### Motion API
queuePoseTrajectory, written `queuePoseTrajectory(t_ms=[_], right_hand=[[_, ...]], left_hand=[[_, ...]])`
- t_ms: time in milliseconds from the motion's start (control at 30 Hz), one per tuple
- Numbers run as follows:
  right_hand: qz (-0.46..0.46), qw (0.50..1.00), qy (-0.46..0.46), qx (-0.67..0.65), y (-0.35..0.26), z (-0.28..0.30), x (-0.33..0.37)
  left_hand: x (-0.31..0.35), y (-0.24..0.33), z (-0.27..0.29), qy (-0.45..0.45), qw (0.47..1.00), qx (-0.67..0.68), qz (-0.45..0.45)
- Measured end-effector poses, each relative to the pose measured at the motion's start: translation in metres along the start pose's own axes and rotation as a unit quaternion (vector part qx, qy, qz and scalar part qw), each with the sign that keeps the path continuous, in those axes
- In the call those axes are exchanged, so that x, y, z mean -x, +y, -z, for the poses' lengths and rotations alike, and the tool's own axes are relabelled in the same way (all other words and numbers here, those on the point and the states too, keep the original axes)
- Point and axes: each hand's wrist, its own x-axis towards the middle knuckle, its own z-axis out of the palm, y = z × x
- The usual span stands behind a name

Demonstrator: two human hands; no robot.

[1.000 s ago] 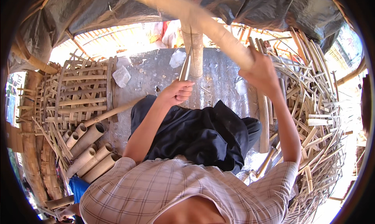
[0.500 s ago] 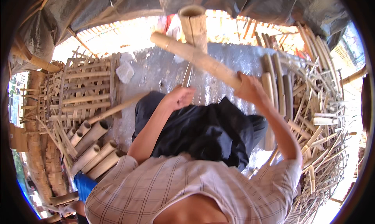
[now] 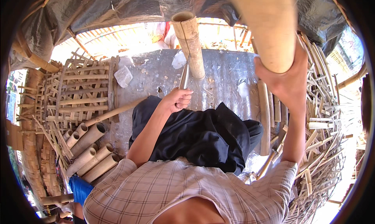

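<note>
My left hand (image 3: pixel 177 100) is closed around the handle of a knife (image 3: pixel 184 76), just above my dark-clothed lap. The knife's narrow metal blade points away from me, its tip against a bamboo tube (image 3: pixel 192 48). That tube stands on end, tilted a little, with a dark split line running down from its hollow rim. High on the right, my right hand (image 3: pixel 287 81) grips the lower end of a thick bamboo piece (image 3: pixel 271 29). This piece looms close to the view, and its upper end runs out of the picture.
A grey work surface (image 3: pixel 152 75) carries whitish lumps (image 3: pixel 123 76). Left are a woven bamboo panel (image 3: pixel 84 89) and stacked bamboo tubes (image 3: pixel 95 161). Along the right lie bamboo lengths (image 3: pixel 264 118) beside a heap of thin strips (image 3: pixel 320 161). Dark sheeting (image 3: pixel 129 9) hangs ahead.
My right hand has swung the bamboo piece up and right, away from the knife and standing tube. The tube now tilts slightly left at its top. My left hand has barely moved.
</note>
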Motion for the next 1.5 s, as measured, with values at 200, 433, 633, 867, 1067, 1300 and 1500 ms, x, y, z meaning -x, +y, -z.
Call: queuePoseTrajectory(t_ms=[200,433,633,867,1067,1300,1500], right_hand=[[-0.212,0.959,-0.180,0.061,0.102,-0.060,0.076],[-0.199,0.899,-0.326,0.214,0.146,-0.080,0.119],[-0.142,0.933,-0.280,0.175,0.095,-0.054,0.062],[-0.100,0.993,-0.032,-0.057,0.030,-0.034,0.011],[-0.206,0.892,-0.339,0.215,0.167,-0.081,0.123],[-0.210,0.887,-0.363,0.193,0.147,-0.073,0.123],[-0.156,0.945,-0.260,0.123,0.083,-0.034,0.068]], left_hand=[[-0.013,-0.008,-0.016,-0.006,1.000,-0.010,0.005],[-0.014,-0.031,0.011,0.021,0.999,-0.006,0.033],[-0.023,0.000,0.015,-0.013,1.000,0.002,0.023],[-0.026,-0.003,0.015,0.008,1.000,0.006,0.025],[-0.043,-0.020,0.001,0.007,1.000,-0.013,0.021],[-0.040,-0.058,0.043,0.037,0.998,-0.021,0.040],[-0.054,-0.002,0.021,0.042,0.996,0.003,0.085]])
